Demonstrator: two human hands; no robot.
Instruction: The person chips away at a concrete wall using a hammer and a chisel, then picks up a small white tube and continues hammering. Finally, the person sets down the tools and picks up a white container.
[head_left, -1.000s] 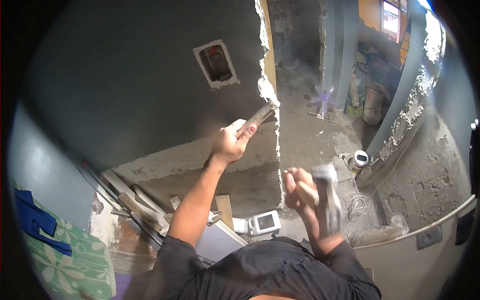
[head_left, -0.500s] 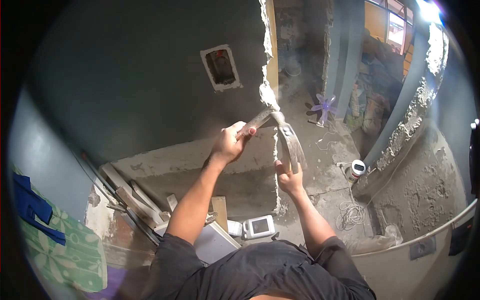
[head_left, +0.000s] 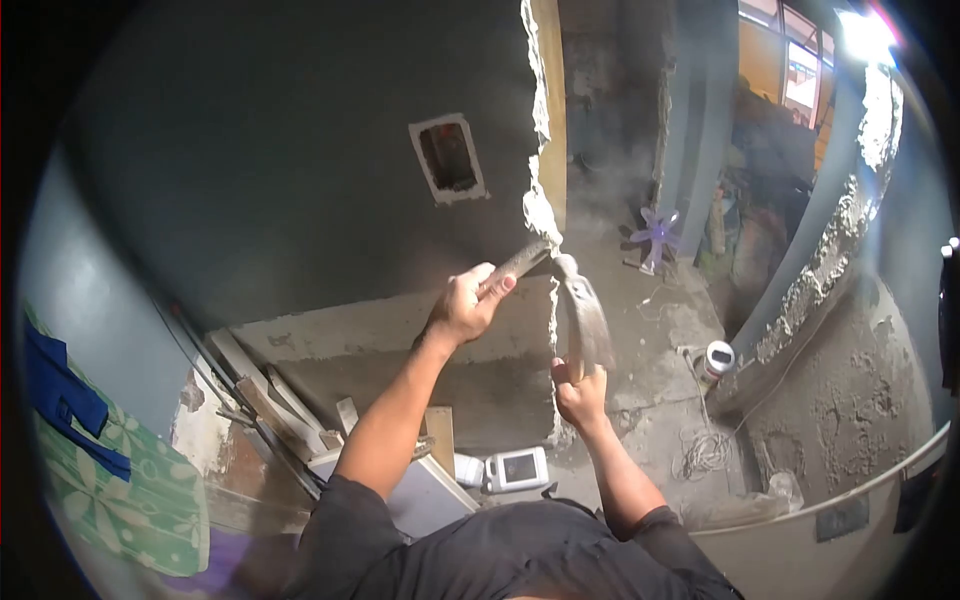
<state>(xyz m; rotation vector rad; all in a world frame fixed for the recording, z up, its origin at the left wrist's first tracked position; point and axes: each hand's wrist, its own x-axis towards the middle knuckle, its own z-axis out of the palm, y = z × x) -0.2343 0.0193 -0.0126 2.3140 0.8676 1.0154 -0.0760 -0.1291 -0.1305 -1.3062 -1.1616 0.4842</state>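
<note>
My left hand (head_left: 468,305) is wrapped round a dusty chisel (head_left: 524,261), thumb along its top. The bar slants up and right, its far end at the ragged plaster edge (head_left: 541,212) of the dark wall. My right hand (head_left: 580,392) grips a claw hammer (head_left: 590,320), with fingers closed below its metal head. The hammer's striking face is just right of the chisel's far end, and its curved claw points back towards my right hand.
A framed wall box opening (head_left: 450,158) is in the dark wall (head_left: 260,130). Below lie boards (head_left: 278,410) and a white jug (head_left: 517,470). A coiled cord (head_left: 707,455), a white cylindrical device (head_left: 716,360) and a purple-lit fan (head_left: 655,237) are on the right. Dust hangs in the doorway.
The hammer head has come down and slightly right, from against the chisel's far end to just off it. Both hands keep their grips, and the view has shifted a little.
</note>
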